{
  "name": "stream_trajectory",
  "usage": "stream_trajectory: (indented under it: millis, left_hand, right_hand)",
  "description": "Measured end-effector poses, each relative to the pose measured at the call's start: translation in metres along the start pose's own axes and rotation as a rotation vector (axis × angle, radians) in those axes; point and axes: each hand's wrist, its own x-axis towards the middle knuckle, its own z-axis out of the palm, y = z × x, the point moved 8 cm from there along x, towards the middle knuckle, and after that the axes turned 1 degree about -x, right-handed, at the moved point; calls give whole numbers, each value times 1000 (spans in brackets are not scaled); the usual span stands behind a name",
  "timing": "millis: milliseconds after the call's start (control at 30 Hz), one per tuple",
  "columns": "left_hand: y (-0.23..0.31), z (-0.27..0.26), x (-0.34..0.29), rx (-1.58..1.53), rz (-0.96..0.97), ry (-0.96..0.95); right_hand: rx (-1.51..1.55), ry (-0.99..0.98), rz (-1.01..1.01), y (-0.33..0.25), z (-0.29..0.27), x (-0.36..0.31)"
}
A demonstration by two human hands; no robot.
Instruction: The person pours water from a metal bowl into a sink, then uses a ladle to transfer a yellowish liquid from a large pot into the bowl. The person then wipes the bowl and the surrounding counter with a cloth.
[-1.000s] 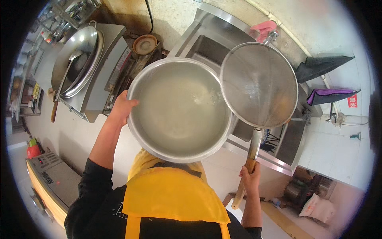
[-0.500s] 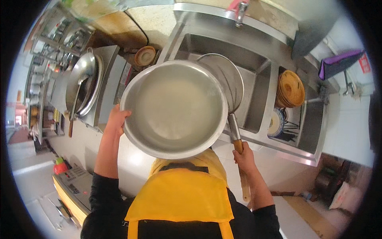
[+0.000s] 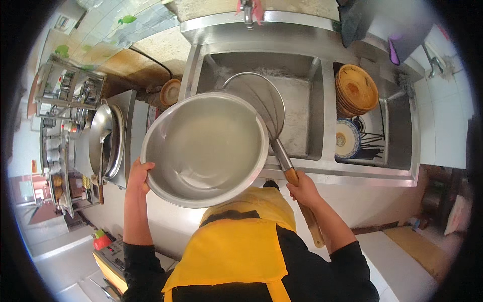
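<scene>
A large round metal basin (image 3: pixel 157 135) holds pale, cloudy liquid (image 3: pixel 214 151). My left hand (image 3: pixel 138 177) is closed on its left rim, the thumb over the edge. In my right hand (image 3: pixel 304 189) is the wooden handle of a long-handled strainer (image 3: pixel 264 100). The strainer's round wire hoop reaches over the sink (image 3: pixel 302 121) on the far right side of the basin, which hides part of it. Metal neck and basin rim lie close together; I cannot tell whether they touch.
Stacked brown bowls (image 3: pixel 356 88), a blue-rimmed plate (image 3: pixel 347 140) and dark sticks occupy the right sink compartment. A tap (image 3: pixel 247 12) stands behind the sink. To the left are a wok (image 3: pixel 102 143) with a ladle and a small brown bowl (image 3: pixel 171 92).
My view has shifted right, so the sink compartments show more fully. Basin and strainer, still in my hands, appear lower and farther left against the sink; the liquid has tilted slightly.
</scene>
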Motion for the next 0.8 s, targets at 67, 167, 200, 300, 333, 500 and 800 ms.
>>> stream_trajectory:
  millis: [67,167,200,300,333,500,800]
  left_hand:
    - [5,0,7,50,4,-3]
    - [18,2,13,79,17,20]
    - [23,4,15,81,19,28]
    - [42,19,13,46,59,19]
    - [48,21,12,52,54,32]
    - [83,48,11,108,125,0]
    - [145,83,7,280,360,-29]
  right_hand:
    - [6,-1,-14,5,1,3]
    - [69,-42,7,-9,-3,2]
    - [98,-61,24,-12,-4,-1]
    - [92,-70,55,-5,-1,3]
    - [94,-71,47,-7,-2,4]
    - [57,-81,50,-9,-4,8]
    - [81,-116,9,-13,-4,6]
